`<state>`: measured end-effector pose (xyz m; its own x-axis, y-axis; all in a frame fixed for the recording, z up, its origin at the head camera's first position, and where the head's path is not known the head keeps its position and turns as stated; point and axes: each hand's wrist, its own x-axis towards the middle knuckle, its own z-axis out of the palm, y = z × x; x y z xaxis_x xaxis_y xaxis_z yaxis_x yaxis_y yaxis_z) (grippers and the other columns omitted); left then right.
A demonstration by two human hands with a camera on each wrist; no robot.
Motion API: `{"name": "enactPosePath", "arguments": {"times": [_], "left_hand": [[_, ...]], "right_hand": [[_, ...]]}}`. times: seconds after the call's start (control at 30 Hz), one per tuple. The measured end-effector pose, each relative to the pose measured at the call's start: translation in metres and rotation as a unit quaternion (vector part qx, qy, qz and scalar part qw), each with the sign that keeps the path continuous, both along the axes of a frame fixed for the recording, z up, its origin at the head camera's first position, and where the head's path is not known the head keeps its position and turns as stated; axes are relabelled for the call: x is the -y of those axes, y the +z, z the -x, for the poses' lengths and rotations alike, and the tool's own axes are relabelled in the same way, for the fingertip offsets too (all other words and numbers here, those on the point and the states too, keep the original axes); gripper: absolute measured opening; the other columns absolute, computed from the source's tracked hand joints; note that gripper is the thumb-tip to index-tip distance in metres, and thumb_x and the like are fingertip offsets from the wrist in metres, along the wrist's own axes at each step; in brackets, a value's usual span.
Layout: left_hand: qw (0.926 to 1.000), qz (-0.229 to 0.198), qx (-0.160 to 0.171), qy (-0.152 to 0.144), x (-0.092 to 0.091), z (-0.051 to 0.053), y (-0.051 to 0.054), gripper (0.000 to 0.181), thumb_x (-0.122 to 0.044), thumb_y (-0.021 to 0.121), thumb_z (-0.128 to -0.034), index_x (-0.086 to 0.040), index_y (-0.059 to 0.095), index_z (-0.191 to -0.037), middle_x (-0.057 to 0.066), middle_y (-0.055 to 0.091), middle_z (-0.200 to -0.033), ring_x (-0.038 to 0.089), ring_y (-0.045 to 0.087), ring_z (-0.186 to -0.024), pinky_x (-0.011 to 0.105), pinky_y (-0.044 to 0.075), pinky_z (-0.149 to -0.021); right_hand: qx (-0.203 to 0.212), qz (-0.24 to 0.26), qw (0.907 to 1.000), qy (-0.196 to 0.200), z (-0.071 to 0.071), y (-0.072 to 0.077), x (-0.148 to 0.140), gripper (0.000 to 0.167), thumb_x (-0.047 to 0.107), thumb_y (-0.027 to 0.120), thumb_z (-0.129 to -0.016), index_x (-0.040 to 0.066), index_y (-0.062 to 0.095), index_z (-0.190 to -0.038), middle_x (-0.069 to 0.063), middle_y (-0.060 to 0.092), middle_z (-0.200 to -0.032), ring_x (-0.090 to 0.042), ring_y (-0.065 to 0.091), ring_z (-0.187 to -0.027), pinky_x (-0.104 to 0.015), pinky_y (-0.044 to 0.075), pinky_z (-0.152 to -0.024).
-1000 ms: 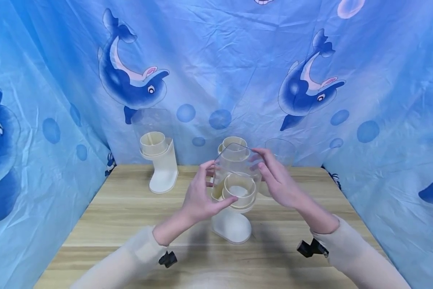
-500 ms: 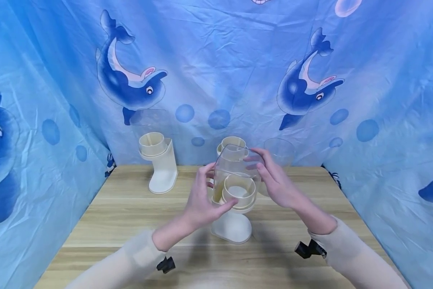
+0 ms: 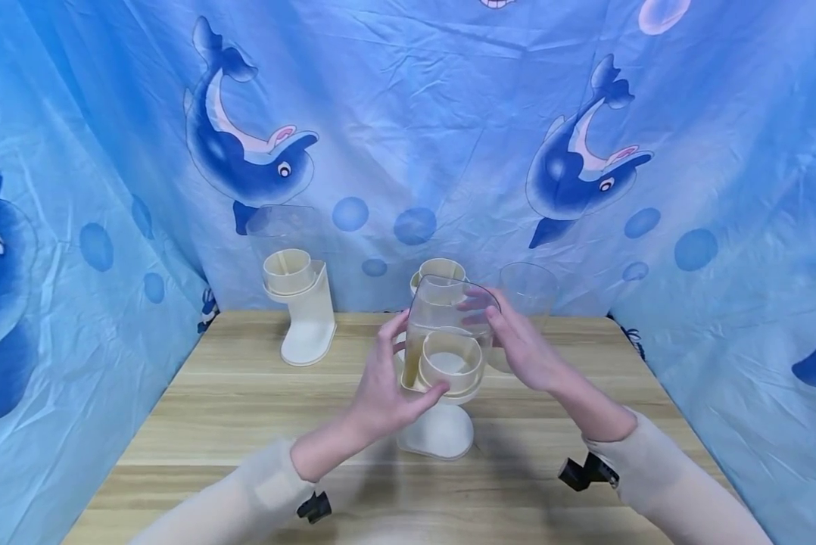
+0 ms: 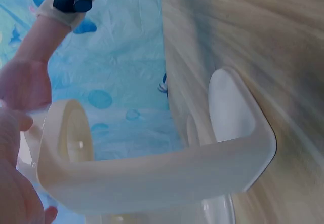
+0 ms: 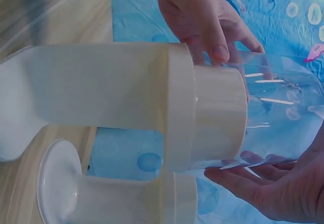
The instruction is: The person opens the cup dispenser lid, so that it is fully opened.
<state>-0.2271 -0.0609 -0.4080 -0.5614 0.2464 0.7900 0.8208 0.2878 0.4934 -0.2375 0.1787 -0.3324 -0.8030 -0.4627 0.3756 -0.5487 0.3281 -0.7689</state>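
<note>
A clear plastic container (image 3: 445, 314) stands over the cream ring (image 3: 452, 356) of a white stand (image 3: 438, 431) at the table's middle. In the right wrist view, the clear wall (image 5: 283, 102) reaches down around the ring. My left hand (image 3: 381, 393) holds the container low on its left side, thumb across the front. From the upper right, my right hand (image 3: 527, 352) grips it, with some fingers seen through the plastic. The left wrist view shows the stand's upright (image 4: 152, 181) at close range; the left hand (image 4: 17, 168) lies partly out of frame.
To the back left is a similar stand (image 3: 310, 318) bearing a clear container (image 3: 281, 227). Directly behind the held container is another cream ring (image 3: 442, 269). Another clear container (image 3: 529, 284) is behind my right hand. Dolphin-print cloth (image 3: 408, 151) walls in the wooden table (image 3: 244, 424).
The container's upper edge has shifted slightly down and to the right. My left thumb sits a little lower on it, and the right fingertips have dropped slightly. The stands stay put.
</note>
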Motion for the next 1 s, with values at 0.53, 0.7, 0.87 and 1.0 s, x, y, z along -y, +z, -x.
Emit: {"name": "enactPosePath", "arguments": {"times": [0.53,0.7,0.87,1.0], "left_hand": [[0.9989,-0.029,-0.027,-0.024,-0.006,0.010,-0.005,0.114,-0.014,0.096,-0.0747,0.004,0.023,-0.162,0.027,0.035,-0.166,0.044,0.045,-0.150,0.055,0.052,-0.115],[0.9991,-0.029,-0.018,-0.025,-0.005,0.012,-0.008,0.124,-0.018,0.098,-0.0697,0.001,0.020,-0.164,0.023,0.030,-0.171,0.040,0.043,-0.153,0.056,0.051,-0.116],[0.9972,-0.025,0.019,-0.068,0.008,0.023,-0.019,0.142,-0.016,0.102,-0.0603,-0.003,0.009,-0.166,0.016,0.023,-0.176,0.043,0.040,-0.155,0.058,0.044,-0.123],[0.9946,-0.003,0.030,-0.100,0.015,0.035,-0.027,0.144,-0.016,0.103,-0.0620,-0.003,0.005,-0.167,0.019,0.030,-0.171,0.049,0.052,-0.144,0.055,0.049,-0.118]], "right_hand": [[0.000,0.029,0.9995,-0.010,0.004,0.004,0.003,0.055,0.036,0.026,-0.116,0.000,0.038,-0.156,-0.028,0.058,-0.147,-0.051,0.062,-0.130,-0.064,0.059,-0.098],[-0.013,0.028,0.9995,0.000,0.009,0.008,0.001,0.051,0.029,0.026,-0.115,0.000,0.036,-0.156,-0.028,0.055,-0.152,-0.053,0.059,-0.134,-0.064,0.056,-0.100],[-0.052,0.030,0.9981,0.012,0.014,0.020,-0.001,0.047,0.012,0.042,-0.110,-0.004,0.038,-0.154,-0.030,0.053,-0.154,-0.053,0.053,-0.141,-0.071,0.047,-0.111],[-0.089,-0.017,0.9959,-0.003,0.014,0.036,0.002,0.051,0.015,0.063,-0.103,0.002,0.049,-0.151,-0.020,0.057,-0.153,-0.043,0.055,-0.143,-0.066,0.046,-0.117]]}}
